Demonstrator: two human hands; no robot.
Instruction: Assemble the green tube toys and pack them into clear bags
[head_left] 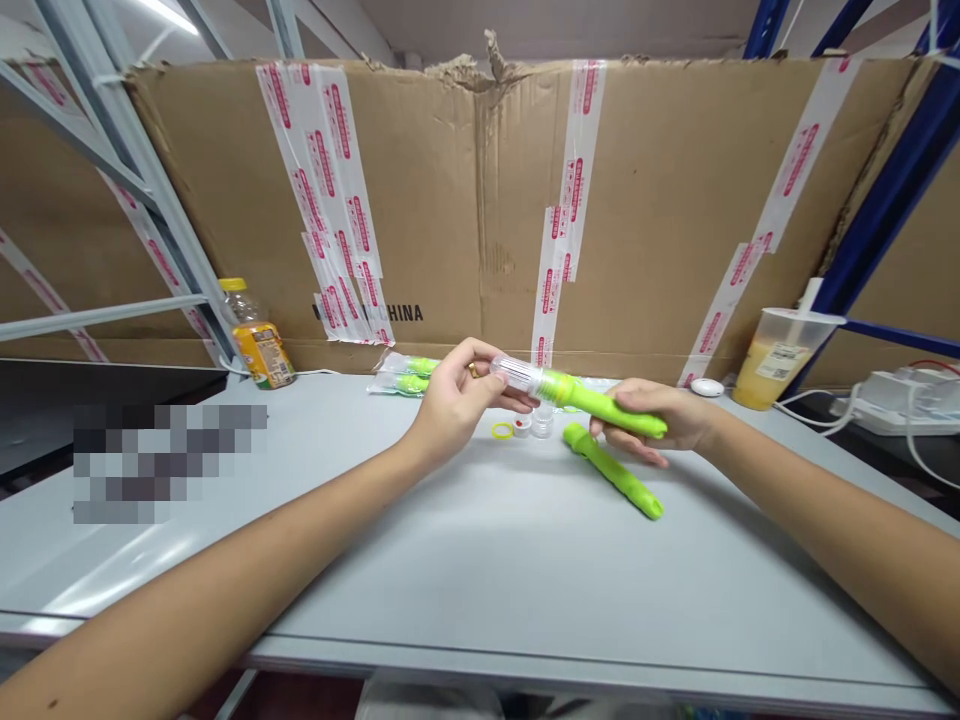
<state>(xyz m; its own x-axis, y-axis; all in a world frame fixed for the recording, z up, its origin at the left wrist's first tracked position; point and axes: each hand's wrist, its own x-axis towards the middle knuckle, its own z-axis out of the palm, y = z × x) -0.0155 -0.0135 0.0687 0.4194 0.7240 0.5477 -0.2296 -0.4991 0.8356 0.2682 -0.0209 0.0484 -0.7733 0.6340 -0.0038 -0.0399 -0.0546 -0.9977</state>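
Observation:
A lime-green stick with a clear ribbed plastic head is held slantwise above the table between both hands. My left hand pinches the clear head between thumb and fingers. Around the green handle, near its end, my right hand is closed. A second lime-green handle lies on the table just below my right hand. Under the held stick sit a yellow ring, a small white part with a red spot and a small clear plastic piece.
Bagged green sticks lie behind my left hand on the grey table. A juice bottle stands back left. At back right are a drink cup, a white oval object and a power strip. Cardboard walls the back.

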